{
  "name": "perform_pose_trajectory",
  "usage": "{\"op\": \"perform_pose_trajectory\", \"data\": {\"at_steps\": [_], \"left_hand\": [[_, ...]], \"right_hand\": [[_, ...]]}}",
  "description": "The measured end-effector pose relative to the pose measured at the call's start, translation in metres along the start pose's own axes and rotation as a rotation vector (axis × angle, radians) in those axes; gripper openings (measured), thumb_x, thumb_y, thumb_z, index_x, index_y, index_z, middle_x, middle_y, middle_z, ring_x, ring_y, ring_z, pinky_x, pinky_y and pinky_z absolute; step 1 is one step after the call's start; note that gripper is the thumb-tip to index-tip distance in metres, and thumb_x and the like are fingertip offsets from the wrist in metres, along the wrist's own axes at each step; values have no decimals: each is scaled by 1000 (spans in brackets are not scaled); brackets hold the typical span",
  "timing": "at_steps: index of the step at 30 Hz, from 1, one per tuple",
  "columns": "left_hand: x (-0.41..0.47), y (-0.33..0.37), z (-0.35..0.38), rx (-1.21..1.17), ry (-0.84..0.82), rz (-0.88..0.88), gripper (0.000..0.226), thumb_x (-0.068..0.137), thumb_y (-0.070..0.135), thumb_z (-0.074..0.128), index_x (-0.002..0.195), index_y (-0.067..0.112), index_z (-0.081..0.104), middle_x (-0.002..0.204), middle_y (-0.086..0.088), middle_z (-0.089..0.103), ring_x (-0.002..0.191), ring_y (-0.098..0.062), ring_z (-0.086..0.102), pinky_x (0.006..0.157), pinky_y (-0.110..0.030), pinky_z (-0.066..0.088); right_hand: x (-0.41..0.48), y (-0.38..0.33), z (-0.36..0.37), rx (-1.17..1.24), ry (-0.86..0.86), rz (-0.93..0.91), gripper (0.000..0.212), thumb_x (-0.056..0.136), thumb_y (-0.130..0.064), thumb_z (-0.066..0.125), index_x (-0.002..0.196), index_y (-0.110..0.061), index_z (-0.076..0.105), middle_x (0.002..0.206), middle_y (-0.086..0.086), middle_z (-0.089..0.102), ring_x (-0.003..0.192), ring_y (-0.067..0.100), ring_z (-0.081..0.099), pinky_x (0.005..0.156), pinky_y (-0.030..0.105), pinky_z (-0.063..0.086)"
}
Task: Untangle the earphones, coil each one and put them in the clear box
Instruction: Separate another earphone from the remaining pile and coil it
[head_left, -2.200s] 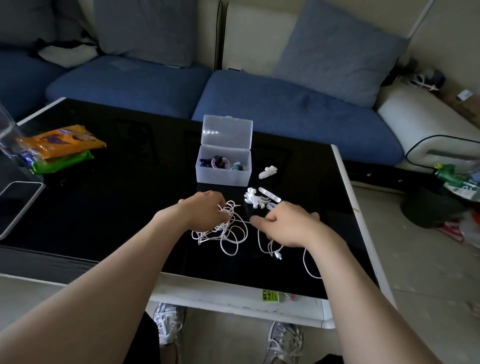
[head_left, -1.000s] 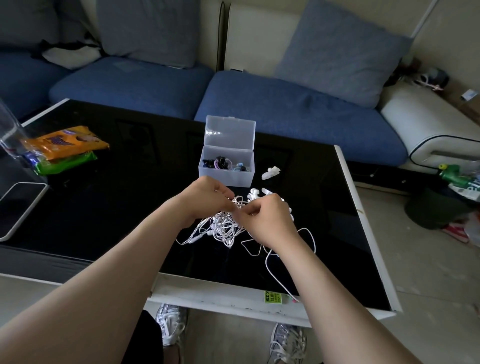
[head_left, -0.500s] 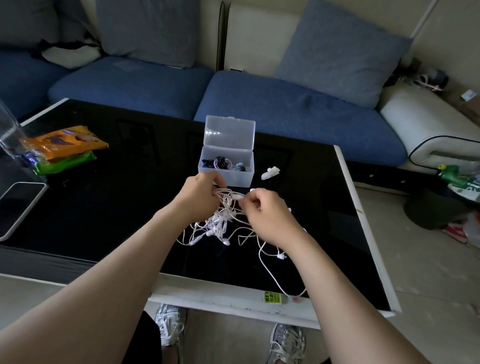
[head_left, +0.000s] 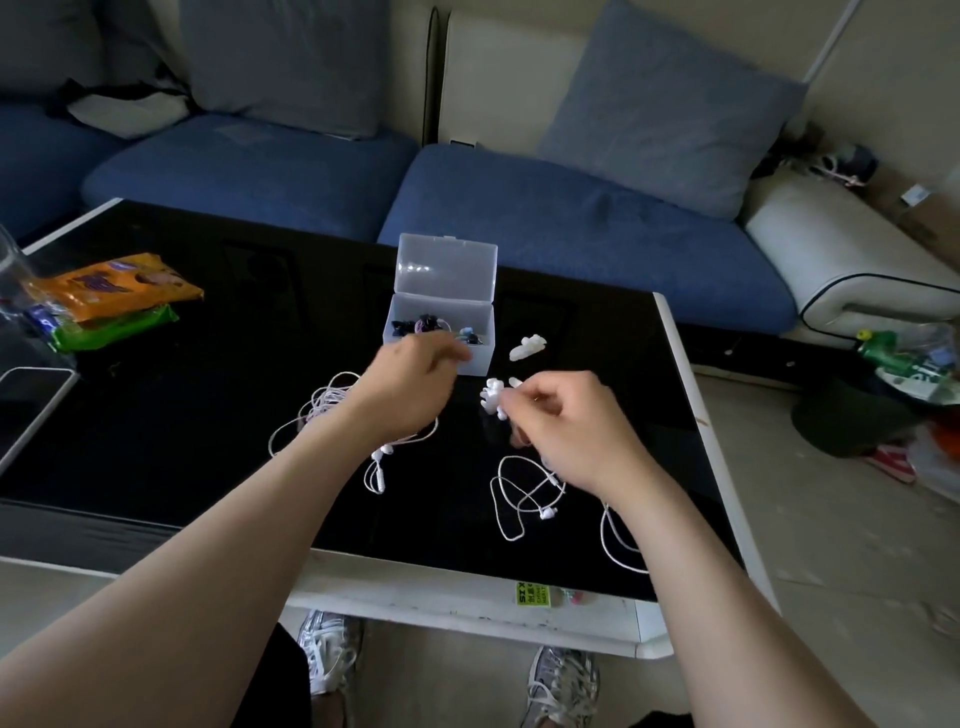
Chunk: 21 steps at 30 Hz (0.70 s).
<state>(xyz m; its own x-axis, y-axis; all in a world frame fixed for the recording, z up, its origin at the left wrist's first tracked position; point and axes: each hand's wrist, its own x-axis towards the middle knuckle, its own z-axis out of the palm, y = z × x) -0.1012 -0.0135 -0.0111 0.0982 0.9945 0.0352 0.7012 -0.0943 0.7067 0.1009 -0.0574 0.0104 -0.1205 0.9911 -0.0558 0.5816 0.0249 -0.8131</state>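
Note:
White earphone cords lie in two groups on the black table. One bunch sits left of my left forearm, and its earbuds trail below the wrist. Another cord loops under my right hand. My left hand is blurred, its fingers curled in front of the clear box; the left cord runs in under it. My right hand pinches the right cord, beside a white clip. The box stands open with small dark items inside.
Another white clip lies to the right of the box. Orange and green snack packs and a phone sit at the table's left. A blue sofa runs behind the table. The table's right edge is close.
The tangle that both hands held together has come apart. One bunch has swung left of my left arm and the other cord hangs under my right hand.

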Motion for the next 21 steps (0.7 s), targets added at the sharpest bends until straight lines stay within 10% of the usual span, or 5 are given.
{"op": "perform_pose_trajectory", "data": {"at_steps": [3, 5, 14, 18, 21], "left_hand": [[-8, 23, 6, -311, -250, 14, 37, 110, 19, 40, 117, 15, 76, 111, -5, 79, 97, -5, 73, 87, -22, 57], [-11, 31, 12, -403, -386, -45, 45, 112, 32, 34, 118, 11, 74, 109, -4, 80, 100, -6, 74, 99, -36, 56], [-17, 47, 17, -594, -801, -13, 71, 105, 64, 39, 123, 2, 68, 99, -19, 77, 104, -34, 73, 107, -45, 52], [-17, 41, 16, -525, -715, -10, 38, 107, 40, 56, 95, 6, 68, 61, -1, 41, 57, -17, 45, 90, -45, 58], [-12, 38, 11, -520, -556, -95, 40, 108, 43, 55, 86, 10, 64, 61, 3, 28, 54, -14, 32, 71, -37, 56]], "right_hand": [[-5, -3, 1, -89, -49, -20, 34, 104, -39, 53, 87, -19, 74, 77, 5, 76, 48, 21, 63, 48, 38, 55], [-6, -4, -2, -162, 30, -92, 34, 97, -40, 46, 88, -20, 71, 76, 6, 74, 59, 23, 67, 57, 45, 58], [-10, 3, -23, 179, 228, -177, 32, 86, -23, 43, 103, -31, 69, 96, -15, 64, 77, 8, 60, 64, 31, 53], [-11, 15, -34, 67, 318, -211, 36, 92, -5, 57, 104, -34, 73, 92, -14, 67, 68, 1, 59, 68, 14, 46], [-6, 32, -37, -273, 458, -269, 25, 97, -12, 65, 105, -29, 81, 92, -10, 68, 92, 14, 60, 81, 29, 48]]}}
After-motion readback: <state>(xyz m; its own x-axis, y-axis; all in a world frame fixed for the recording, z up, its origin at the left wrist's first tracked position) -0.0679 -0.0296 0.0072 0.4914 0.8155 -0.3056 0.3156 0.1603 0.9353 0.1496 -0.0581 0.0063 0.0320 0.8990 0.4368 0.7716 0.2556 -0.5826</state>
